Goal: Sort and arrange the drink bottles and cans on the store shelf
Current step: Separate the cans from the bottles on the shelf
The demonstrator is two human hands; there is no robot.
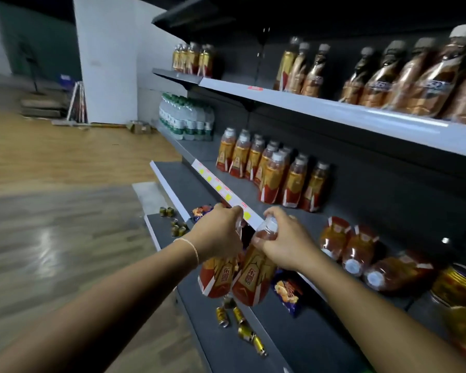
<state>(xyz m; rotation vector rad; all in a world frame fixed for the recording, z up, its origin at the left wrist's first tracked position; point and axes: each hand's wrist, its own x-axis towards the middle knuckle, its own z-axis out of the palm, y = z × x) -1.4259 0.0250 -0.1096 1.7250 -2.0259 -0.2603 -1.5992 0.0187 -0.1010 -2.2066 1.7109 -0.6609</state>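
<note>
Each of my hands holds an orange-and-red drink bottle by its top, in front of the middle shelf's edge [221,189]. My left hand [218,232] grips the neck of the left bottle [215,275]. My right hand [283,238] grips the cap end of the right bottle [250,278]. Both bottles hang upright, side by side and touching. A group of the same bottles [269,173] stands upright on the middle shelf. Three more bottles [358,246] lie on their sides further right on that shelf.
Small gold cans [240,321] lie scattered on the lower shelf, with more cans [172,222] at its far end. Snack bags [288,292] lie there too. Water bottles [186,119] stand far left. Brown bottles [388,76] line the upper shelf. A gold jar [457,286] sits right.
</note>
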